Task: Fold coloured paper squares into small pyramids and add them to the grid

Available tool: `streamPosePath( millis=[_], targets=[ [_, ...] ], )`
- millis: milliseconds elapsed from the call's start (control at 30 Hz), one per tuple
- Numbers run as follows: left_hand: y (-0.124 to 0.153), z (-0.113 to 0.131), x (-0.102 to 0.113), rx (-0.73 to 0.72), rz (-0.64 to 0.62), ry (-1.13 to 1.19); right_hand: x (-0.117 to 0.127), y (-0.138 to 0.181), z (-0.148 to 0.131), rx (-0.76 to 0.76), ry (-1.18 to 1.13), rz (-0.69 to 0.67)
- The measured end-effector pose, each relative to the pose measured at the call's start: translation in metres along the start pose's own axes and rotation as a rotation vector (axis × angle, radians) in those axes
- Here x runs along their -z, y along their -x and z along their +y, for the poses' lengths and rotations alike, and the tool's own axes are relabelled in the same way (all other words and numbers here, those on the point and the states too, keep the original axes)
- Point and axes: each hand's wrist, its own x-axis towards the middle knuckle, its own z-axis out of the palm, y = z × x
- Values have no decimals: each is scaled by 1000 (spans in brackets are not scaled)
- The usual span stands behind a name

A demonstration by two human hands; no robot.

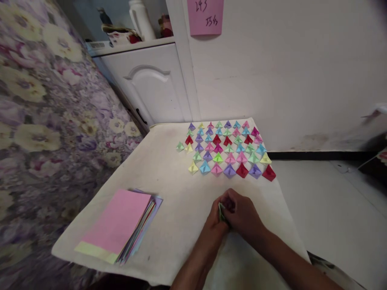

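Close together over the near part of the table, my left hand [217, 215] and my right hand [242, 211] both grip a small green folded paper [221, 212]. Only a pale edge and a darker green side of it show between the fingers; my hands cover the rest. Both hands are closed, with the right fingers curled at the top of the paper. Beyond them, several rows of small folded paper pieces [229, 170] in red, purple, pink, green, blue and yellow stand on the table.
A stack of coloured paper sheets [117, 221], pink on top, lies at the left of the cream-covered table [151, 169]. A floral curtain [60, 121] hangs at the left. Behind are a white cabinet [151, 84] and a wall with a pink note [206, 18].
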Motion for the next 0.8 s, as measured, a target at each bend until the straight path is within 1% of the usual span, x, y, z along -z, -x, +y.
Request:
streamPosePath(
  millis=[167, 200, 300, 400, 800],
  targets=[
    [6, 8, -2, 42, 0, 181, 11, -1, -2, -43, -227, -133],
    [6, 9, -1, 49, 8, 207, 15, -2, -3, -62, -249, -130],
    [7, 12, 3, 70, 37, 269, 24, -5, -4, -83, -241, -118],
    [6, 13, 6, 76, 52, 315, 27, -5, -5, -61, -219, -105],
    [5, 11, 6, 97, 11, 342, 22, -2, -7, -55, -134, -118]
  ],
)
